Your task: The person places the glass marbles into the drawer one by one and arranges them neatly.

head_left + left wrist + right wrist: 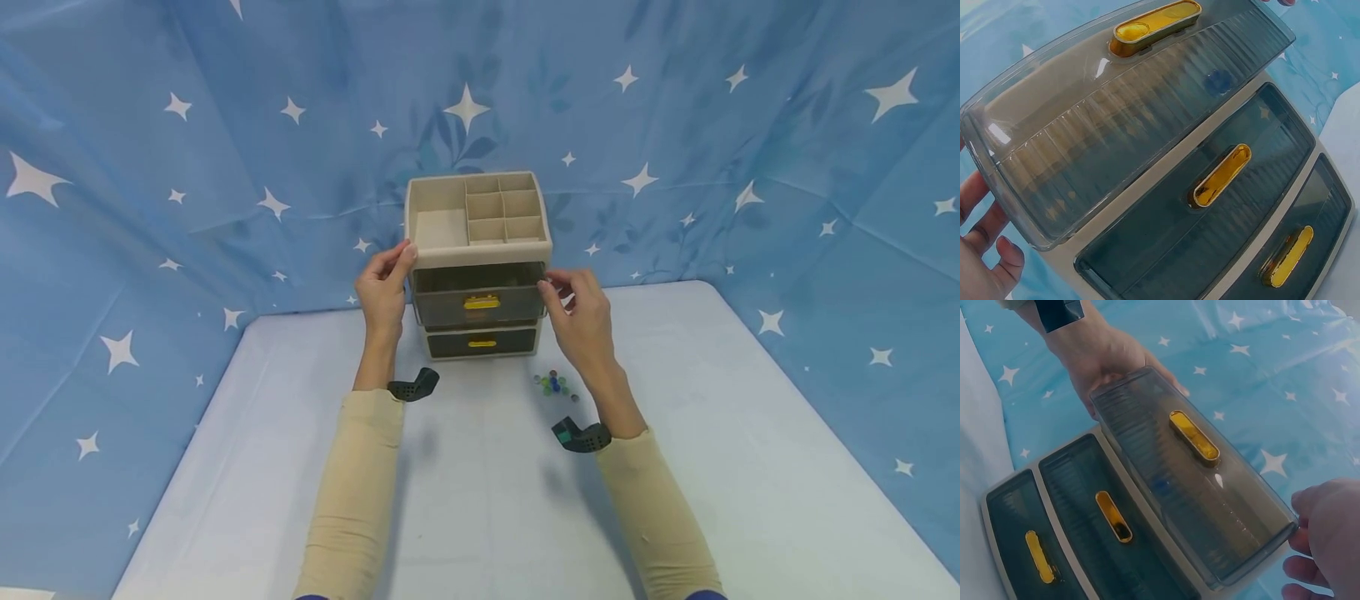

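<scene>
A beige desktop organizer (480,250) with three dark see-through drawers and gold handles stands at the back of the table. Its top drawer (442,307) sticks out past the two lower ones. At the upper left front corner, my left hand (382,292) grips the organizer, fingers along its side. My right hand (585,312) pinches the top drawer's right edge between thumb and forefinger, the other fingers curled. A blurred blue spot (1217,81) shows through the drawer front in the left wrist view; whether it lies inside or is a reflection I cannot tell.
Several small coloured marbles (553,383) lie on the white table (480,467) in front of the organizer, near my right wrist. Open compartments (504,206) top the organizer. A blue star-patterned cloth (300,167) hangs close behind it.
</scene>
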Available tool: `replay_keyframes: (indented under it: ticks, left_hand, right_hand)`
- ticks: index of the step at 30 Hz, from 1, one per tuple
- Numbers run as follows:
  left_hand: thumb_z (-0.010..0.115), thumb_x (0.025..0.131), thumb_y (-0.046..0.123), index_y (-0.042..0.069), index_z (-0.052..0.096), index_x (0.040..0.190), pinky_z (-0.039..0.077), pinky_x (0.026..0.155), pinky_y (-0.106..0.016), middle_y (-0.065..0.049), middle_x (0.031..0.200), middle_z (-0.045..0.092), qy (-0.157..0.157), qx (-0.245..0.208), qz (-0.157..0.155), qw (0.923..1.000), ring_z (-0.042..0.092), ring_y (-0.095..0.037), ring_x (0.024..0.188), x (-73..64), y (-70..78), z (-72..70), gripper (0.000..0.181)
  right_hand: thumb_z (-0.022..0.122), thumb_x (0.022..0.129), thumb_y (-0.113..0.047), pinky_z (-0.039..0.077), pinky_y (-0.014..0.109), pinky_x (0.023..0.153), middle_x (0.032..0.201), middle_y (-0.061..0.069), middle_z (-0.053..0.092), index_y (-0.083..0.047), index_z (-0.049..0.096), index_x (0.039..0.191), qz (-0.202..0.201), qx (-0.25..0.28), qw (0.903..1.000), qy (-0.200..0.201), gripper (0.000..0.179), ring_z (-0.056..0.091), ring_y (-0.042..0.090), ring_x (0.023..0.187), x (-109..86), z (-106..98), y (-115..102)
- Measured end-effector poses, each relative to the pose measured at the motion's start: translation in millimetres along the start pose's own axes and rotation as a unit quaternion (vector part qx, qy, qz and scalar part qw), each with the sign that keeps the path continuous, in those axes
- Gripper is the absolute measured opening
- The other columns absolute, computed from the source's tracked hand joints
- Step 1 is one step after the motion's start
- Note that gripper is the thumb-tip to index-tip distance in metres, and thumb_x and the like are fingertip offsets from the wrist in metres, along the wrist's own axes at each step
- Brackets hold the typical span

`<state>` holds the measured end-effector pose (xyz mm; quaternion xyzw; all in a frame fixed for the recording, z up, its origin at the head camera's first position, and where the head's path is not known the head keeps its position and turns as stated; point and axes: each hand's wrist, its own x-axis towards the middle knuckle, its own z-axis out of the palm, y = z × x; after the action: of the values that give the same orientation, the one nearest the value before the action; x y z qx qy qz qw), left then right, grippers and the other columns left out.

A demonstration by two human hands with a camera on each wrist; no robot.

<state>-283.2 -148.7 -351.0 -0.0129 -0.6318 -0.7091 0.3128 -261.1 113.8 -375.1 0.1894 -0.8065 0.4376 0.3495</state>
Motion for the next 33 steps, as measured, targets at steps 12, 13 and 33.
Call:
replay_keyframes:
  ticks: [12, 13, 33]
  left_hand:
    - [0.077, 0.089, 0.02, -0.003, 0.073, 0.113, 0.051, 0.076, -0.018, 0.014, 0.09, 0.072, -0.002, -0.007, 0.001, 1.0, 0.061, -0.002, 0.081, 0.9, -1.6, 0.1, 0.033]
    - [0.077, 0.089, 0.02, -0.003, 0.073, 0.113, 0.051, 0.076, -0.018, 0.015, 0.09, 0.072, -0.002, -0.005, 0.003, 1.0, 0.061, -0.001, 0.081, 1.0, -1.4, 0.2, 0.033]
    - [0.075, 0.091, 0.018, -0.004, 0.072, 0.114, 0.051, 0.076, -0.019, 0.016, 0.088, 0.07, -0.003, -0.008, 0.004, 1.0, 0.06, -0.002, 0.079, 0.4, -0.7, -0.9, 0.032]
  right_hand:
    - [0.059, 0.101, -0.015, 0.039, 0.019, 0.069, 0.099, 0.018, 0.065, 0.004, 0.064, 0.113, 0.038, -0.014, 0.9992, 0.003, 0.023, 0.06, 0.027, 0.085, -15.8, -2.9, 22.1]
    - [0.059, 0.101, -0.015, 0.039, 0.019, 0.069, 0.1, 0.018, 0.065, 0.004, 0.064, 0.114, 0.049, -0.016, 0.9987, -0.005, 0.023, 0.06, 0.027, 0.086, -17.0, -3.3, 23.8]
    - [0.059, 0.101, -0.026, 0.049, 0.038, 0.08, 0.104, 0.014, 0.063, -0.002, 0.06, 0.123, 0.189, -0.079, 0.9632, -0.173, 0.032, 0.058, 0.027, 0.095, -30.9, 1.3, 56.6]
